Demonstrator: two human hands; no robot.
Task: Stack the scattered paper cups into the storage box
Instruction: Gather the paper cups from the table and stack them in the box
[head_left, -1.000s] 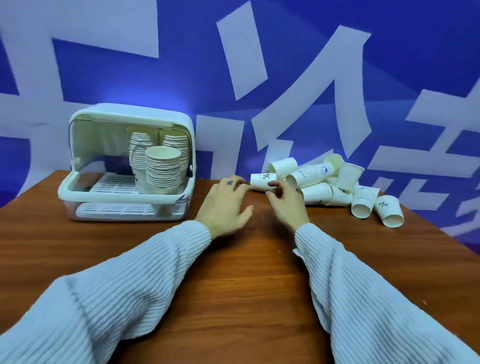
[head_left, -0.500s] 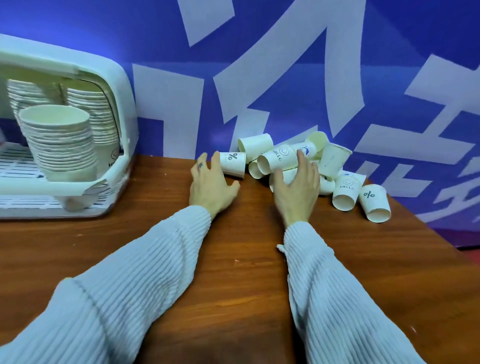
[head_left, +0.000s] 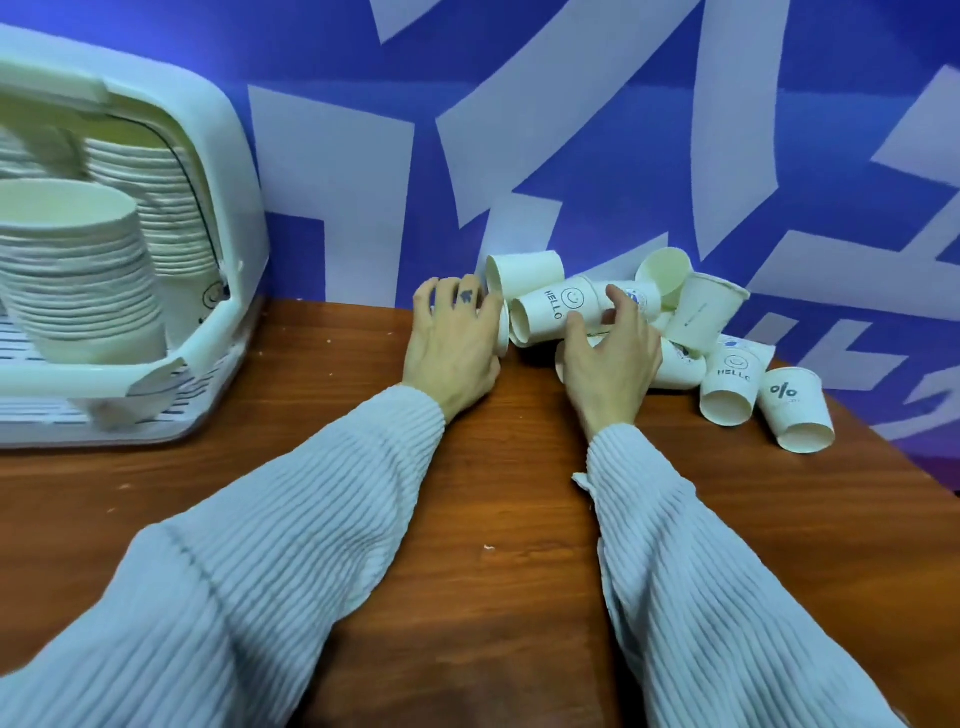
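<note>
Here, left hand (head_left: 451, 347) grasping a hidden cup (head_left: 503, 332), right hand (head_left: 612, 358) spread loose over HELLO cup (head_left: 558, 310)

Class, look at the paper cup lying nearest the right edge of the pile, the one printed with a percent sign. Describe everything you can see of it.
The percent-sign cup is a small off-white paper cup with a dark percent mark printed on its side. It lies tipped on the wooden table, its open mouth turned toward the camera and its base pointing toward the blue wall. It sits at the far right end of the pile, close beside a HELLO cup; whether they touch is unclear. Neither hand touches it.
</note>
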